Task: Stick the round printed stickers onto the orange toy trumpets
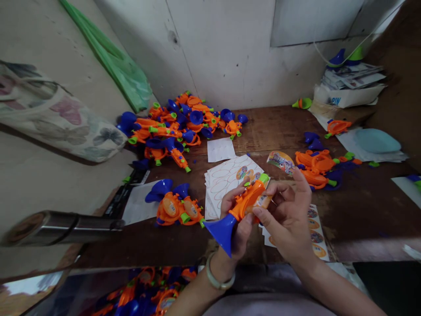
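An orange toy trumpet (247, 198) with a blue bell and a lime-green mouthpiece is held in my left hand (241, 235), its bell tilted down toward me. My right hand (289, 219) pinches an oval orange-and-white sticker (263, 201) against the trumpet's side. A second, colourful sticker (280, 161) clings to a raised fingertip of that hand. Beneath the hands lies a stack of sticker sheets (223, 186), mostly bare backing with oval outlines. Another sheet with oval stickers (317, 237) is partly hidden by my right forearm. Two stickered trumpets (174, 206) lie to the left.
A heap of toy trumpets (184, 118) fills the back left of the table. Loose orange trumpet bodies (315, 164) lie on the right, near a pale blue lid (378, 140) and a paper stack (351, 87). A metal cylinder (62, 228) juts in at left. More trumpets (148, 294) sit below the table edge.
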Demonstrator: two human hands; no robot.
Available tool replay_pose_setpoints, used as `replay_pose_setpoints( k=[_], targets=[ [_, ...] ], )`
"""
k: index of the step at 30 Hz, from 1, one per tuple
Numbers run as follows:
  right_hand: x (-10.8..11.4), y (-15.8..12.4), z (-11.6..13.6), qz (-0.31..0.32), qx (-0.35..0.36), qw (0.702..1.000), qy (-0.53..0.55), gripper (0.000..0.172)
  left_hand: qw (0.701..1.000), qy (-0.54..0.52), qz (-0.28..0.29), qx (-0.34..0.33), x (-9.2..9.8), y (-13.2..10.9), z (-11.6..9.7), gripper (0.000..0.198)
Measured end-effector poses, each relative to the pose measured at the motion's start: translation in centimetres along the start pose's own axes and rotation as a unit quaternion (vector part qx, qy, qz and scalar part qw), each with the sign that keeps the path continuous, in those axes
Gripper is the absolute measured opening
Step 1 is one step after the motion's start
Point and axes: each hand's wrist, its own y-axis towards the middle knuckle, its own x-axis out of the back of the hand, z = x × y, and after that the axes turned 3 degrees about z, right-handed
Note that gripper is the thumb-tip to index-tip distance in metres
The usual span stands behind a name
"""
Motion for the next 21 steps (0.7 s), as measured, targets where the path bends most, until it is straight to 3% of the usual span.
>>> replay_pose_setpoints(
  k=[4,13,21],
  targets=[
    [-0.1,0.0,-0.2,-0.001,0.026,0.999,-0.027,0.083,1.0,-0.005,0.0,-0.018,0.2,-0.3,0.4,0.048],
    [0.3,1.0,-0.7,-0.062,0.18,0.973,-0.127,0.073,0.995,-0.046,0.014,-0.086,-0.7,-0.2,-0.6,0.043],
    [0.7,1.3,-0.8,-0.044,0.08,0.994,-0.064,0.074,0.993,-0.02,0.031,-0.114,-0.6,-0.6,-0.9,0.042]
  ],
)
